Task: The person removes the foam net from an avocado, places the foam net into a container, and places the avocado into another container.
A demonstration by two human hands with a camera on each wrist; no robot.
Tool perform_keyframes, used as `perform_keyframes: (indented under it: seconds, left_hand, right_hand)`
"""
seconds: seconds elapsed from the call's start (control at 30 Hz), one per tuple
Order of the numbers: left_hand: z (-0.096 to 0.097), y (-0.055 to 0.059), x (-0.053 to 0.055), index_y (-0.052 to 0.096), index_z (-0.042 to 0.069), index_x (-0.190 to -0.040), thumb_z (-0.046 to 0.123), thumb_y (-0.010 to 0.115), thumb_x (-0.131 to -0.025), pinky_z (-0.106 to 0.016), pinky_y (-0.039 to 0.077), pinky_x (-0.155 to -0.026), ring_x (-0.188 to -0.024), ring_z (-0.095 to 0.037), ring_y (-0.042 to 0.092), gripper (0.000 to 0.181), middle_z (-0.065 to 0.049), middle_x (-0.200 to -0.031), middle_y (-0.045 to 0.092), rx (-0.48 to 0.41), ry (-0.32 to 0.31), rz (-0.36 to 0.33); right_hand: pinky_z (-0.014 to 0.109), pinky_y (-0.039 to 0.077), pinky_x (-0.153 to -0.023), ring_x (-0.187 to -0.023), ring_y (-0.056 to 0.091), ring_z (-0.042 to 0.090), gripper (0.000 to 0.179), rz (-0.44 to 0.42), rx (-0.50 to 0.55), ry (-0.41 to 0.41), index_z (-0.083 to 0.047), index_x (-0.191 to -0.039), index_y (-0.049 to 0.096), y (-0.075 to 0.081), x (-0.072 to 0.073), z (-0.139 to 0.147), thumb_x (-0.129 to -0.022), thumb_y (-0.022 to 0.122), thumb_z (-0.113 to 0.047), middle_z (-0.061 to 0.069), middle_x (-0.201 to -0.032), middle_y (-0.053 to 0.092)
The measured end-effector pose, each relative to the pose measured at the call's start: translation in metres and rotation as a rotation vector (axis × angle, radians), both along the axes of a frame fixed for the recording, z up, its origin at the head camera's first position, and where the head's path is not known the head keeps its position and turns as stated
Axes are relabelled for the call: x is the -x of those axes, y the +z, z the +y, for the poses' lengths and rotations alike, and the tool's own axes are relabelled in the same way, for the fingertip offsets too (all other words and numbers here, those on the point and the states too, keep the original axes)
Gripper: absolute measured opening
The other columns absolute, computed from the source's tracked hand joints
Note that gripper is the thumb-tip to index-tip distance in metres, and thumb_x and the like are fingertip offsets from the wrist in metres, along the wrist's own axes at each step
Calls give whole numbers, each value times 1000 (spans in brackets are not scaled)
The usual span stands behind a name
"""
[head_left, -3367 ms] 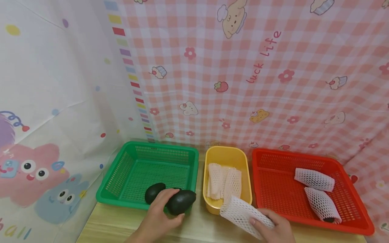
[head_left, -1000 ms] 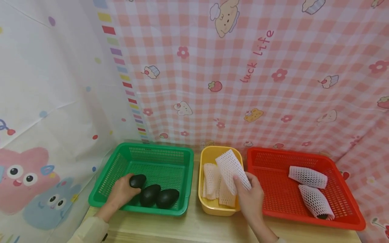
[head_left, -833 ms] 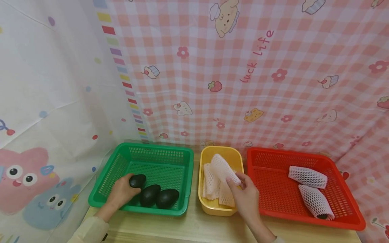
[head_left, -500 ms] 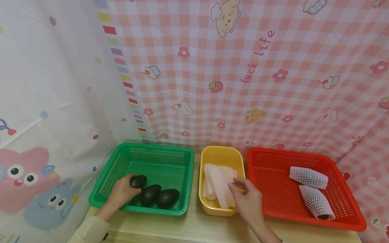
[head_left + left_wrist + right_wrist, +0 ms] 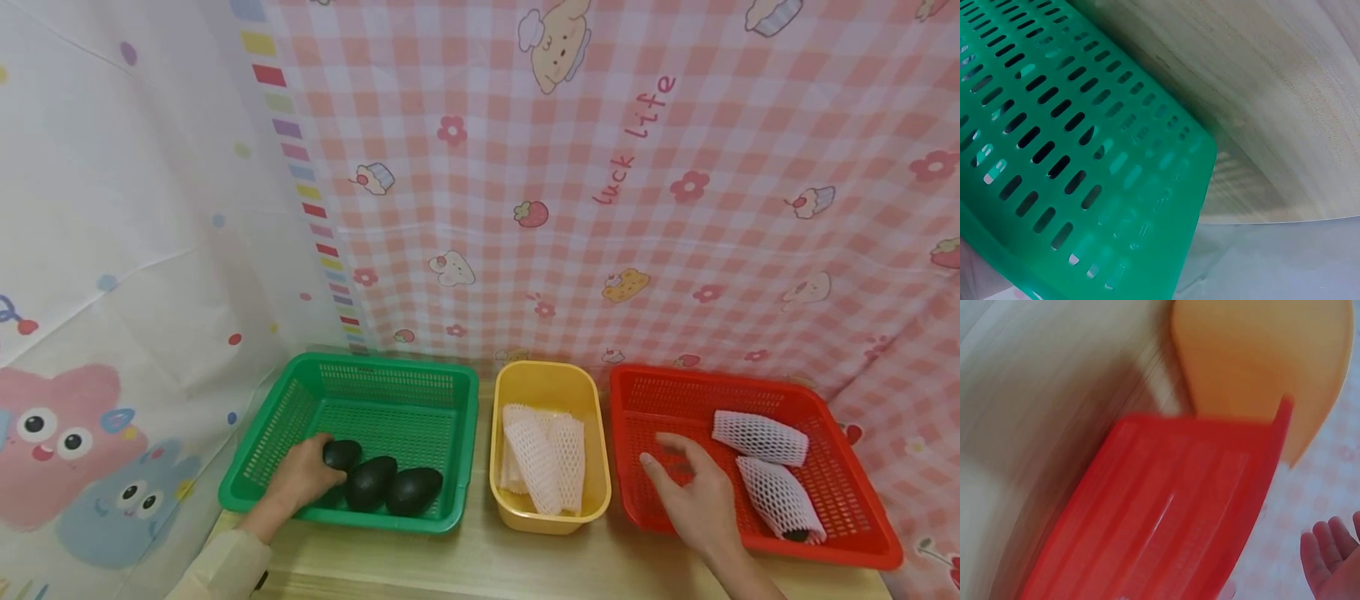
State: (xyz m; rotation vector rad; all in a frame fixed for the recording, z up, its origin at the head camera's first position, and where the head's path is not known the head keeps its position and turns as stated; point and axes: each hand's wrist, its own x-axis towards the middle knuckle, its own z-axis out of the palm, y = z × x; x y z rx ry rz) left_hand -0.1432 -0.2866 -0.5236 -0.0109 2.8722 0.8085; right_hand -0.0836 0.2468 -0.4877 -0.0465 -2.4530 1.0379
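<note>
White dotted cloth (image 5: 165, 167) covers the left wall, pink-and-white checked cloth (image 5: 480, 167) the back, behind a pale wood-grain table (image 5: 480, 562). Leftmost on it is a green rectangular basket of slotted plastic (image 5: 397, 421); inside, the left hand (image 5: 303, 471) grips a dark, smooth, oval fruit (image 5: 342, 455) between thumb and fingers. Just to the right of that fruit, in the same basket, lie two more dark oval fruits (image 5: 414, 492). Next comes a yellow, round-cornered plastic tub (image 5: 547, 387) with white foam-net sleeves (image 5: 534, 458) lying overlapped inside. Over the front left part of a red rectangular plastic basket (image 5: 660, 408), the right hand (image 5: 701, 492) has relaxed, parted fingers, grasping nothing. Farther right in that basket rest two white net-wrapped pieces (image 5: 761, 437), the nearer showing a dark end.
</note>
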Motion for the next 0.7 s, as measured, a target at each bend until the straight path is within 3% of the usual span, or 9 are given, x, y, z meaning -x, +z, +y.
perform_keyframes:
  seconds: [0.1, 0.27, 0.5, 0.7]
  left_hand:
    - [0, 0, 2, 52, -19, -137, 12, 84, -82, -61, 54, -89, -112, -53, 64, 71, -40, -127, 61, 7, -4, -19]
    - [0, 1, 4, 51, -19, -137, 13, 85, -82, -59, 55, -88, -110, -51, 64, 72, -41, -126, 61, 6, -1, -51]
    - [-1, 2, 5, 50, -20, -137, 13, 85, -81, -59, 55, -88, -111, -51, 64, 73, -41, -127, 61, -4, -4, -69]
    - [-2, 4, 5, 51, -19, -137, 12, 85, -82, -58, 56, -85, -108, -49, 66, 71, -39, -125, 62, 11, -6, -95]
  right_hand:
    - [30, 46, -86, -104, 65, 31, 40, -24, -63, 0, -2, -121, 71, -1, 1, 20, -87, 86, -15, 16, -118, 73]
    - [64, 43, -97, -125, 54, 50, 57, -138, -93, 12, 4, -133, 61, -4, 1, 52, -91, 84, -25, 29, -136, 61]
    - [68, 40, -96, -122, 51, 57, 72, -118, -217, -26, 9, -136, 57, -14, 3, 87, -84, 89, -30, 35, -138, 55]
    - [77, 35, -96, -120, 45, 65, 85, -203, -321, -82, 15, -135, 52, -25, 7, 114, -83, 88, -41, 45, -139, 46]
